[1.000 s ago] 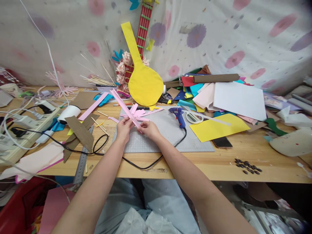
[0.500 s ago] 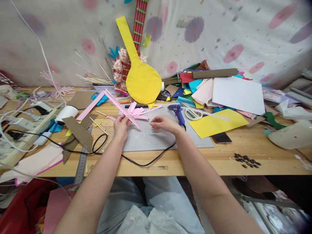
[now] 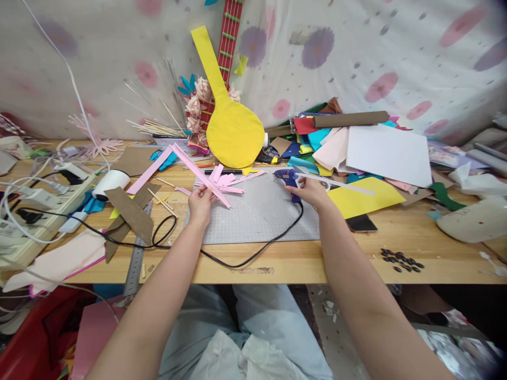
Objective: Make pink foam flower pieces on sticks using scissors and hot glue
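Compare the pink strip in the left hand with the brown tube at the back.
The pink strip is flat, thin and held tilted off the mat; the brown tube is round, thicker and lies level on the paper pile. The left hand grips the strip; nothing touches the tube. Both are long and narrow.

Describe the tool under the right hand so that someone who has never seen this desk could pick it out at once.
Start at the grey cutting mat in the middle of the wooden table. At its far right corner the right hand rests on a small blue plastic glue gun, whose black cord loops back across the mat. It is the only blue tool there; the white-handled scissors beside it have no cord.
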Motion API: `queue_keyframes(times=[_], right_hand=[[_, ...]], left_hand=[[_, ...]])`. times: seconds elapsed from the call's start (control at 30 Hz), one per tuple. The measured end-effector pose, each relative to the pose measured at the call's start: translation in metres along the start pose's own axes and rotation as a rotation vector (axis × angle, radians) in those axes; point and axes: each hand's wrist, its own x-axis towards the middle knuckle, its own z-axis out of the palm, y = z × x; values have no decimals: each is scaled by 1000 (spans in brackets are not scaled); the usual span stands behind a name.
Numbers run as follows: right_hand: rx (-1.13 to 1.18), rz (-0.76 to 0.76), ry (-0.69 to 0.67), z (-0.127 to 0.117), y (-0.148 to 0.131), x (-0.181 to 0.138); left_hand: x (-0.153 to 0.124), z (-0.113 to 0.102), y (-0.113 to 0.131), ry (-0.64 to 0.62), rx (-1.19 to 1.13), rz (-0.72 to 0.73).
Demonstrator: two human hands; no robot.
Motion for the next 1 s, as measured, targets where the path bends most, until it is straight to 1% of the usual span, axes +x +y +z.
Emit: queue_keyframes(times=[0.07,0.17,0.23,0.27,0.33,0.37,0.4,0.47,0.53,0.6,0.8,1.0], right_hand=[[62,-19,39,17,-4,6],[134,69,55,34,-10,9],[222,108,90,35,-14,7],[307,102,111,34,-16,4],[540,40,116,30,-24,-5],[663,-16,85,29,-30,-11],[760,-79,25,28,-36,-18],[830,-179,-162,31,-51,-32],[765,-229,-344,36,-64,-44],[677,-267,-407,40,-72,-51],[506,-328,-354,41,-72,-54],[406,-400,-357,41,-72,-57]], left_hand=[[0,0,0,7,1,2],[0,0,-1,15,-12,16],[0,0,-1,22,-18,25],[0,0,-1,25,-18,28],[0,0,-2,27,-15,35],[0,0,-2,28,-12,37],[0,0,-2,30,-10,38],[0,0,-2,37,-8,42],[1,-1,-3,41,-5,50],[2,-2,-3,39,-3,57],[3,-3,-4,30,-16,76],[1,-3,-2,34,-8,73]])
